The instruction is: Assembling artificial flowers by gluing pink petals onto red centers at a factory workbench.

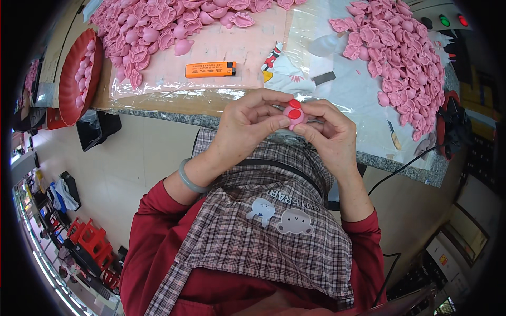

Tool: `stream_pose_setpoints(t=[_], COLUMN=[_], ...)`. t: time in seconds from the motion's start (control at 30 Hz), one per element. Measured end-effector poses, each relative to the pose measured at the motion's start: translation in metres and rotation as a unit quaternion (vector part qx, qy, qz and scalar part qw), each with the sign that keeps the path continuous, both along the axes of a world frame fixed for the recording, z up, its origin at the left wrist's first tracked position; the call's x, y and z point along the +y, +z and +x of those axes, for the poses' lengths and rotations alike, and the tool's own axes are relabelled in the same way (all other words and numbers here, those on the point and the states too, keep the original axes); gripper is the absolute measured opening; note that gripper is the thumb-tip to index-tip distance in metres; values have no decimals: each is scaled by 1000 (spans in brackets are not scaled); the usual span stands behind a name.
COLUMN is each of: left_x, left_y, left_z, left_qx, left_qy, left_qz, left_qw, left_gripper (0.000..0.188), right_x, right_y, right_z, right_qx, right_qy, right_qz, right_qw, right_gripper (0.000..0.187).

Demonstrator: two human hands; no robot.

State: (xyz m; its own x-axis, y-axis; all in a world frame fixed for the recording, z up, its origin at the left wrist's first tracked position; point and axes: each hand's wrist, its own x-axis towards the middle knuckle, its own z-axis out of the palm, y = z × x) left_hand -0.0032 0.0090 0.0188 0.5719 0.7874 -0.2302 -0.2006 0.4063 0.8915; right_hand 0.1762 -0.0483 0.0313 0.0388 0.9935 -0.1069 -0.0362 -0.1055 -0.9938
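Observation:
Between my two hands, just above the table's near edge, is a small pink rounded piece with red oval patches (294,117). The fingers of my left hand (247,120) are closed on its left side, thumb tip against the lower part. From the right, my right hand (333,126) pinches the same piece with thumb and fingers. Part of it is hidden behind the fingertips. Beyond the hands lie an orange lighter (210,69), a white cloth with coloured cartoon prints (287,71) and a dark grey flat strip (323,78).
Heaps of pink moulded pieces (390,63) cover the table's far left and right. A red basin (67,87) holding pink balls stands far left. A translucent bottle (323,46) is at the back. On the right are a wooden-handled blade (394,138) and a black corded device (454,124).

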Motion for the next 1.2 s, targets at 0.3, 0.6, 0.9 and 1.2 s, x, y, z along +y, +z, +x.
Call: stream_pose_setpoints(t=[0.3,0.6,0.9,1.2], left_x=[7,10,6,6], left_y=[7,5,2,2], left_z=[-4,-6,-1,2], left_qx=[36,27,53,65], left_qy=[-44,-48,-28,-1], left_qz=[-11,-26,15,20], left_qw=[998,998,998,998], left_gripper=[31,27,26,21], right_x=[4,4,-1,-1], right_y=[-2,-2,-4,-3], right_z=[7,1,-1,-2], right_qx=[41,31,-47,-50], right_qy=[16,-1,-13,-12], right_qz=[-12,-2,8,7], right_qw=[999,1000,999,999], right_gripper=[20,22,22,22])
